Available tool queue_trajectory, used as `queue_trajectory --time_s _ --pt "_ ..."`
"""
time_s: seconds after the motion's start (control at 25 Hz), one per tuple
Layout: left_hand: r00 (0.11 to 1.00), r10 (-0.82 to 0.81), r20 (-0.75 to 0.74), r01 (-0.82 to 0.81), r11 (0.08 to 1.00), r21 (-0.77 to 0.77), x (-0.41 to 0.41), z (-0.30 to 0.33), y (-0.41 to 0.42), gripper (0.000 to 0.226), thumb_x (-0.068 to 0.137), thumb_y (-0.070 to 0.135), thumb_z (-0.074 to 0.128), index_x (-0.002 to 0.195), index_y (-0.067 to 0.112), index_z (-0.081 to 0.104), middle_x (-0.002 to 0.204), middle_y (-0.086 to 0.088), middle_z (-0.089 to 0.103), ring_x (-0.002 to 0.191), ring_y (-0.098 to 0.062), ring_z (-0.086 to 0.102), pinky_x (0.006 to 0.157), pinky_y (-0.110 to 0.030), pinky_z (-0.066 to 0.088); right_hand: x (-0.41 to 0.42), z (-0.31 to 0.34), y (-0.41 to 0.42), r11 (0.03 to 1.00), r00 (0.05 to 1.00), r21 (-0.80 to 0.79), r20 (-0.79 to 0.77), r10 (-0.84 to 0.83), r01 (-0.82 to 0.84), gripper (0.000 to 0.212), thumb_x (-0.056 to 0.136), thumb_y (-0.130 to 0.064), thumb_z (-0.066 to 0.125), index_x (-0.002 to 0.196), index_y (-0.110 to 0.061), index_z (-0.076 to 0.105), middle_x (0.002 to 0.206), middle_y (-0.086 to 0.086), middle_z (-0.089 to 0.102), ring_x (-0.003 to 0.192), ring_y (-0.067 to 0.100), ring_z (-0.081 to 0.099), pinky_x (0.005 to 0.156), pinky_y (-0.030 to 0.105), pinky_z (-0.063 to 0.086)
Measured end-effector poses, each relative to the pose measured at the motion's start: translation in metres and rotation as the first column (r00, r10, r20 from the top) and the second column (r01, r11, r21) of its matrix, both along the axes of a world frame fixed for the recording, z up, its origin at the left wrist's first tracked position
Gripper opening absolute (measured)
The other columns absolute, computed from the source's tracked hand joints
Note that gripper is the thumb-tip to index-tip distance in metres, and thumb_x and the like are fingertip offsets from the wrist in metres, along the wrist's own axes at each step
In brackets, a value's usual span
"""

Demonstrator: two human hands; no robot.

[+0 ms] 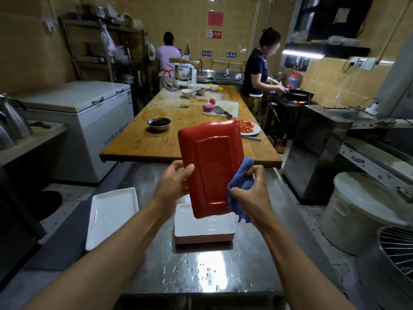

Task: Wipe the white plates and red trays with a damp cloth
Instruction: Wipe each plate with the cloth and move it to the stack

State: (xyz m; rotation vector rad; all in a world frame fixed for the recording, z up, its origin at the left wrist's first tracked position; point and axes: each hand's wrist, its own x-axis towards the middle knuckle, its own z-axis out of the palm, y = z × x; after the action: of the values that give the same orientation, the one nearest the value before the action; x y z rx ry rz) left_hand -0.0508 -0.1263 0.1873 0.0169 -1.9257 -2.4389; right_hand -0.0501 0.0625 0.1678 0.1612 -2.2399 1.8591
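Left hand point(176, 182) grips the red tray point(211, 166) by its left edge, thumb on the underside, tray raised upright above the steel counter point(201, 276). Right hand point(250, 193) clutches a blue cloth point(242, 182) against the tray's right edge. Tray stack point(204, 231) sits directly below. One white plate point(111, 215) lies just left of it. Counter shows water droplets.
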Motion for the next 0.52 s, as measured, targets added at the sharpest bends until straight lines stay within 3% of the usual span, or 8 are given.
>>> queue_trajectory --time_s 0.12,0.16,0.32,0.52 --pt "0.994 -0.076 -0.072 0.064 0.986 -0.155 -0.011 0.035 -0.029 0.052 0.076 0.038 0.070 0.118 0.012 0.056 0.096 -0.007 0.067 0.083 -0.023 0.066 0.081 -0.042 0.053 -0.005 0.012 0.017 0.976 0.997 0.203 0.003 0.077 -0.076 0.047 0.059 -0.006 0.066 0.085 -0.028 0.033 0.081 0.003 0.052 0.066 0.014 0.056 0.052 0.019 0.045" --pt "0.991 -0.107 -0.076 0.086 0.967 -0.241 -0.014 0.047 -0.035 0.055 0.071 0.038 0.074 0.118 0.013 0.058 0.097 -0.008 0.068 0.085 -0.024 0.067 0.081 -0.041 0.053 -0.007 0.017 0.020 0.959 0.994 0.265 0.011 0.106 -0.105 0.048 0.056 -0.010 0.065 0.085 -0.028 0.033 0.080 0.002 0.051 0.065 0.014 0.055 0.052 0.020 0.044" --pt "0.953 -0.296 0.060 0.284 0.808 -0.516 -0.015 0.065 -0.029 0.040 0.063 0.021 0.082 0.100 0.017 0.066 0.087 -0.005 0.073 0.077 -0.022 0.071 0.067 -0.034 0.058 -0.014 0.032 0.026 0.875 0.979 0.447 0.003 0.206 -0.185 0.052 0.058 -0.004 0.068 0.084 -0.030 0.032 0.075 0.000 0.047 0.059 0.015 0.047 0.048 0.027 0.040" --pt "0.980 -0.201 -0.004 0.179 0.881 -0.438 -0.010 0.046 -0.021 0.029 0.071 0.004 0.076 0.097 0.011 0.065 0.075 0.001 0.072 0.065 -0.013 0.069 0.054 -0.021 0.053 -0.017 0.043 0.020 0.819 0.979 0.564 -0.085 0.186 -0.107 0.045 0.070 -0.008 0.067 0.097 -0.025 0.035 0.080 -0.005 0.045 0.071 0.020 0.050 0.056 0.033 0.042"
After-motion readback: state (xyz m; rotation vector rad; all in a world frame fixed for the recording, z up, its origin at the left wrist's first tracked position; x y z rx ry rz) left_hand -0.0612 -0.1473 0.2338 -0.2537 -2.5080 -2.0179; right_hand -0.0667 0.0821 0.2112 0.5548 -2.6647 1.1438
